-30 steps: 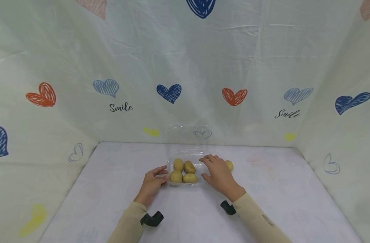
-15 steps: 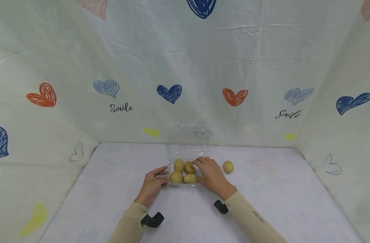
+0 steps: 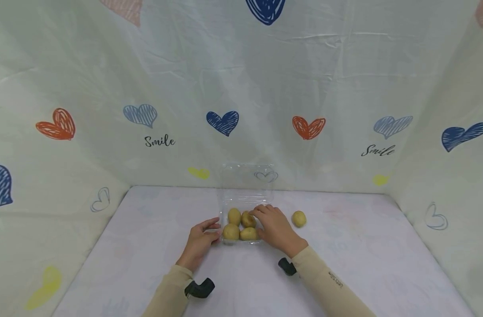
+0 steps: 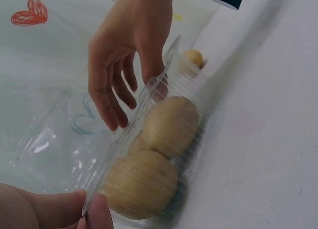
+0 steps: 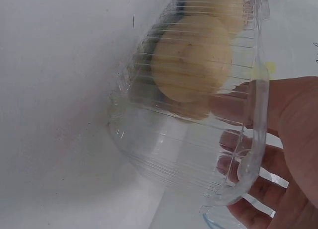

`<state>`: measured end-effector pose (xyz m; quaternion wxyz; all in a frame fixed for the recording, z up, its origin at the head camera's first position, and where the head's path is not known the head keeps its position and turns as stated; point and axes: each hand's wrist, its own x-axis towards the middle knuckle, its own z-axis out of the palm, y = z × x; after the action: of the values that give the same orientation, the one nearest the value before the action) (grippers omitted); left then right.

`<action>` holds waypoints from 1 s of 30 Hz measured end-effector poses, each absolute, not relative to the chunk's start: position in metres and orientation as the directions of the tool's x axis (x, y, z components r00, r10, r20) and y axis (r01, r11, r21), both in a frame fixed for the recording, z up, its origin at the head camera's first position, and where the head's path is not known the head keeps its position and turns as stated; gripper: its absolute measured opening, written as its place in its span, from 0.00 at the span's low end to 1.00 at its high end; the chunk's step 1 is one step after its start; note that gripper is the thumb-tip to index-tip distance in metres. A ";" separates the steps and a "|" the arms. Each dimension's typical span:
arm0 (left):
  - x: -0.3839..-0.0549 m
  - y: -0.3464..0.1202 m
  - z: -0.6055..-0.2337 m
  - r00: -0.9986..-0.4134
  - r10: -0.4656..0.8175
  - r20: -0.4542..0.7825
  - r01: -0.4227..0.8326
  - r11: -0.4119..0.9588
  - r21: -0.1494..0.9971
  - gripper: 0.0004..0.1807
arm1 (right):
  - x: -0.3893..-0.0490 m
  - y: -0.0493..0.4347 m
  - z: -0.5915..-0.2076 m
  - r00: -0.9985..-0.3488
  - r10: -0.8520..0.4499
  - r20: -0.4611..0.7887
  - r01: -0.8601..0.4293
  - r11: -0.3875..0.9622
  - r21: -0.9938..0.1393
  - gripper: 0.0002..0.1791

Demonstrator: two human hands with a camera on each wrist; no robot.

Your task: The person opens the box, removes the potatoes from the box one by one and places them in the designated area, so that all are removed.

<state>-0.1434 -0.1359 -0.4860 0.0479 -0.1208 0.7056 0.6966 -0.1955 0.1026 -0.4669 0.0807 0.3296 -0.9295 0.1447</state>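
A clear plastic clamshell box (image 5: 144, 149) sits on the table with its lid (image 3: 245, 181) standing up behind it. Several potatoes (image 3: 231, 232) fill the box's left and middle part. My left hand (image 3: 198, 246) pinches the box's left rim between thumb and finger, as the left wrist view shows. Over the box's right side, my right hand (image 3: 279, 231) reaches in with loosely bent fingers. Its thumb (image 5: 231, 107) is close beside the front right potato (image 3: 248, 234); whether they touch I cannot tell.
One loose potato (image 3: 299, 219) lies on the white tabletop (image 3: 344, 246), to the right of the box. A pale curtain (image 3: 265, 79) printed with hearts rises behind the table. Dark camera mounts (image 3: 200, 288) sit at both wrists.
My right hand has moved left from beside the loose potato to the potatoes in the box, then nearly stopped. The loose potato now shows fully. My left hand stays at the rim.
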 end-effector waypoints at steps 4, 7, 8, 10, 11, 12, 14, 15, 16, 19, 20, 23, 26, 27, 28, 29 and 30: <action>-0.143 -0.135 -0.486 -0.967 -0.104 -0.232 -0.232 -0.009 0.973 0.26 | -0.199 0.102 -0.467 -0.759 -0.610 0.226 -0.650 0.725 -0.226 0.27; -0.143 -0.135 -0.487 -0.969 -0.103 -0.225 -0.225 -0.013 0.974 0.26 | -0.204 0.102 -0.469 -0.750 -0.627 0.212 -0.662 0.712 -0.234 0.27; -0.143 -0.134 -0.487 -0.969 -0.104 -0.225 -0.225 -0.013 0.974 0.26 | -0.206 0.103 -0.469 -0.747 -0.632 0.207 -0.665 0.709 -0.235 0.27; -0.143 -0.134 -0.488 -0.968 -0.105 -0.227 -0.227 -0.014 0.974 0.26 | -0.210 0.103 -0.471 -0.745 -0.640 0.186 -0.666 0.705 -0.243 0.27; -0.143 -0.134 -0.488 -0.968 -0.106 -0.229 -0.229 -0.015 0.973 0.25 | -0.212 0.103 -0.471 -0.743 -0.646 0.176 -0.669 0.703 -0.242 0.27; -0.143 -0.134 -0.489 -0.968 -0.106 -0.229 -0.229 -0.015 0.973 0.25 | -0.213 0.103 -0.472 -0.740 -0.651 0.167 -0.671 0.700 -0.244 0.27; -0.143 -0.134 -0.489 -0.966 -0.110 -0.235 -0.235 -0.015 0.972 0.25 | -0.215 0.104 -0.472 -0.735 -0.662 0.148 -0.675 0.694 -0.250 0.27; -0.143 -0.134 -0.489 -0.966 -0.109 -0.236 -0.235 -0.015 0.972 0.25 | -0.216 0.104 -0.471 -0.732 -0.667 0.141 -0.678 0.690 -0.254 0.27; -0.143 -0.134 -0.489 -0.966 -0.110 -0.236 -0.236 -0.015 0.972 0.25 | -0.216 0.104 -0.471 -0.726 -0.673 0.140 -0.684 0.684 -0.254 0.26; -0.143 -0.134 -0.489 -0.965 -0.109 -0.238 -0.237 -0.014 0.971 0.25 | -0.218 0.103 -0.470 -0.710 -0.691 0.137 -0.699 0.669 -0.253 0.26; -0.143 -0.134 -0.489 -0.965 -0.109 -0.238 -0.238 -0.014 0.971 0.25 | -0.219 0.102 -0.470 -0.702 -0.698 0.141 -0.708 0.663 -0.245 0.25; -0.144 -0.134 -0.489 -0.965 -0.109 -0.238 -0.238 -0.013 0.971 0.25 | -0.222 0.100 -0.471 -0.684 -0.715 0.148 -0.728 0.652 -0.212 0.25; -0.145 -0.135 -0.490 -0.965 -0.111 -0.238 -0.238 -0.012 0.971 0.25 | -0.224 0.098 -0.472 -0.673 -0.724 0.149 -0.739 0.650 -0.176 0.23; -0.145 -0.135 -0.490 -0.965 -0.111 -0.237 -0.237 -0.013 0.971 0.25 | -0.225 0.097 -0.473 -0.673 -0.724 0.149 -0.739 0.652 -0.169 0.23; -0.145 -0.135 -0.490 -0.965 -0.111 -0.237 -0.237 -0.011 0.971 0.25 | -0.225 0.097 -0.473 -0.673 -0.724 0.150 -0.740 0.654 -0.160 0.23; -0.145 -0.135 -0.490 -0.965 -0.112 -0.237 -0.238 -0.009 0.971 0.25 | -0.226 0.096 -0.473 -0.671 -0.726 0.152 -0.741 0.655 -0.147 0.22; -0.145 -0.135 -0.490 -0.965 -0.112 -0.236 -0.237 -0.008 0.971 0.25 | -0.227 0.096 -0.474 -0.670 -0.727 0.154 -0.743 0.655 -0.137 0.22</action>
<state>-0.1453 -0.1349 -0.4897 0.0447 -0.1242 0.7027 0.6991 -0.2266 0.0959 -0.4741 0.0427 0.4042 -0.9088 0.0945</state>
